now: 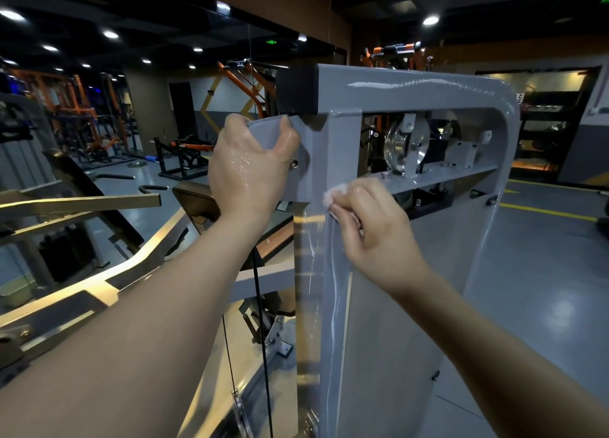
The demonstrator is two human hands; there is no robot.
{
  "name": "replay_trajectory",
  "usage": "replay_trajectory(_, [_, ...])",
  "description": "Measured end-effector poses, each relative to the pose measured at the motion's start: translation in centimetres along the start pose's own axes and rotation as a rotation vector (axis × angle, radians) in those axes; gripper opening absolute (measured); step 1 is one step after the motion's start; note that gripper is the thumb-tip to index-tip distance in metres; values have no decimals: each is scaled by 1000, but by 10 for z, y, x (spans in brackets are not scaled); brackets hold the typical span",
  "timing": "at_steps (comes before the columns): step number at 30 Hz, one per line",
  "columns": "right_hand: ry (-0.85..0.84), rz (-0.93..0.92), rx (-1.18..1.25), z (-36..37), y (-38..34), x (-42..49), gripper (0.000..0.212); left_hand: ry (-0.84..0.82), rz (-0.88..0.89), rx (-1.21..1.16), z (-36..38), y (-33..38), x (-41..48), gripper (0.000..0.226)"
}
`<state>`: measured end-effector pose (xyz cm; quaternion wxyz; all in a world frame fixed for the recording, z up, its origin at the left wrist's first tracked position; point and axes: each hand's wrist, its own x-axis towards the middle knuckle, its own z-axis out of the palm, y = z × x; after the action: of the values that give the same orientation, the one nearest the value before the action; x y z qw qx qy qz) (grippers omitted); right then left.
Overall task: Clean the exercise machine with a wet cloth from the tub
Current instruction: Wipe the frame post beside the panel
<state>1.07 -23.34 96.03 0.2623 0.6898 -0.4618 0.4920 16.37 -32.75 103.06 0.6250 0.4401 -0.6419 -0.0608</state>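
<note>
Nearest, two bare forearms reach up, hands apart. The left hand (250,170), visibly wet, grips one grey bracket (268,132) jutting from the exercise machine (412,89). The right hand (375,230) pinches one white cloth (333,196) against the machine's streaked grey upright. Inside the frame sits one steel pulley (403,149). Beyond lie a glossy grey floor (543,272) with yellow lines, orange-framed machines (235,78) and a dark ceiling with round spotlights.

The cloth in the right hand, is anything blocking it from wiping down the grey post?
Nothing visible does. The cloth, pinched in the right hand, is pressed on the grey post, and the post face below it is bare. The left hand grips a bracket higher up, off that path.
</note>
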Motion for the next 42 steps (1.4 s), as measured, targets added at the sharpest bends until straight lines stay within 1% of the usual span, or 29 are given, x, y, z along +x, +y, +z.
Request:
replay_trajectory(1, [-20,26,-3,-3,2,6,8,2,0,2,0,0,0,50])
replay_trajectory(2, [0,67,-7,-6,3,16,8,1,0,7,0,0,0,50])
replay_trajectory(4, [121,155,-15,-10,1,38,8,-8,-3,9,0,0,0,51])
replay_trajectory(6, [198,176,-30,-5,-5,45,9,-6,-5,10,-1,0,0,51])
replay_trajectory(8, [147,115,-36,2,-7,25,11,-4,-4,17,-1,1,0,50])
replay_trajectory(11, [-38,-30,-13,4,-4,-8,12,8,-5,11,0,2,0,51])
replay_trajectory(12, [-76,-40,-19,2,0,-7,12,8,-7,11,-1,2,0,51])
replay_trajectory(13, [-73,-18,-24,-1,1,1,11,6,-9,11,-1,2,1,51])
replay_trajectory(14, [-30,28,-25,-3,2,11,8,1,-12,12,-1,2,1,50])
replay_trajectory(16, [109,126,-20,-6,-1,32,5,-12,-16,12,-2,3,0,49])
replay_trajectory(18, [188,144,-23,0,-4,35,6,-17,-14,15,-3,3,0,49])
replay_trajectory(20, [151,95,-34,8,-4,18,8,-19,-12,22,-4,4,1,51])
replay_trajectory(23, [-40,81,-22,10,-5,-20,7,-46,-6,39,-7,5,1,55])
replay_trajectory(25, [-173,148,-12,-2,-9,-32,7,-85,-17,29,-12,8,0,56])
replay_trajectory(27, [-232,271,70,-17,-16,-34,9,-108,-34,24,-18,12,-3,57])
replay_trajectory(30, [-151,575,254,-40,-31,-36,5,-45,-60,15,-33,21,-24,52])
replay_trajectory(32, [-137,784,463,-51,-39,-44,9,18,-6,-70,-48,22,-53,38])
replay_trajectory(33, [-156,852,567,-55,-42,-49,14,4,34,-117,-53,19,-71,30])
replay_trajectory(34, [-173,902,668,-59,-43,-53,19,-61,51,-160,-58,17,-88,24])
replay_trajectory(35, [-171,937,780,-60,-43,-57,23,-162,31,-201,-63,14,-103,21])
replay_trajectory(37, [-141,1003,1002,-63,-41,-63,27,-414,-100,-276,-69,12,-126,23])
replay_trajectory(39, [-124,1042,1152,-66,-39,-66,28,-662,-226,-344,-69,9,-140,28])
replay_trajectory(40, [-124,1047,1208,-67,-39,-66,30,-758,-262,-389,-68,8,-143,28])
replay_trajectory(41, [-127,1047,1247,-67,-37,-67,33,-821,-283,-422,-65,8,-145,26])
replay_trajectory(42, [-128,1043,1266,-67,-37,-67,35,-847,-287,-431,-62,8,-145,20])
